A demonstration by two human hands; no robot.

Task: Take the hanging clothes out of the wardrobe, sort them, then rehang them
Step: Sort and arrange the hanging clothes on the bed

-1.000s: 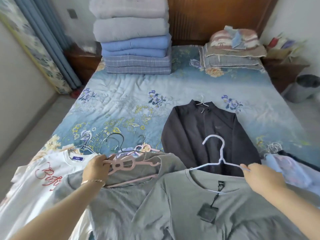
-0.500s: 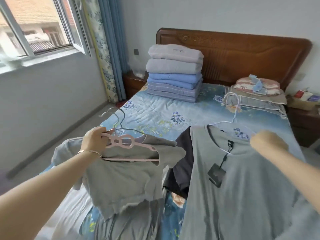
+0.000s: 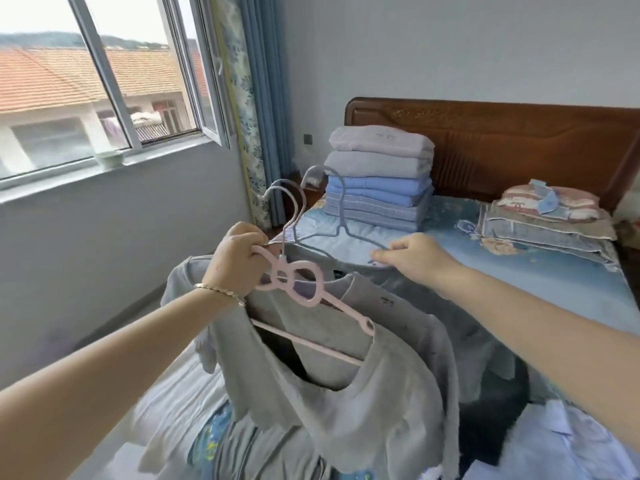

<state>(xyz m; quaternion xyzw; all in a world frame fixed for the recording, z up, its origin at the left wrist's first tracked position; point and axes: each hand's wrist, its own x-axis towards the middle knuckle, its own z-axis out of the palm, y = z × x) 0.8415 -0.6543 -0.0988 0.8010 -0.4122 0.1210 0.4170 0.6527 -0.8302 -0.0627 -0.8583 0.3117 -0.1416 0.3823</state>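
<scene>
Arms outstretched, left hand [image 3: 239, 261] grips pink hanger [image 3: 304, 289], right hand [image 3: 412, 258] pinches blue hanger [image 3: 341, 216].

Window: I see a window [image 3: 104, 81] on the left, with one pane swung open and red roofs outside.
Sill: a small pale bowl [image 3: 109, 157] sits on it.
Curtain: a blue curtain [image 3: 266, 116] hangs beside the window.
Bed: the bed [image 3: 536, 271] has a blue flowery cover.
Headboard: a brown wooden headboard [image 3: 502, 143] stands at the far end.
Blankets: folded blankets [image 3: 379, 174] are piled by the headboard, grey on top.
Pillows: I see flat pillows [image 3: 543, 220] stacked right of that pile.
</scene>
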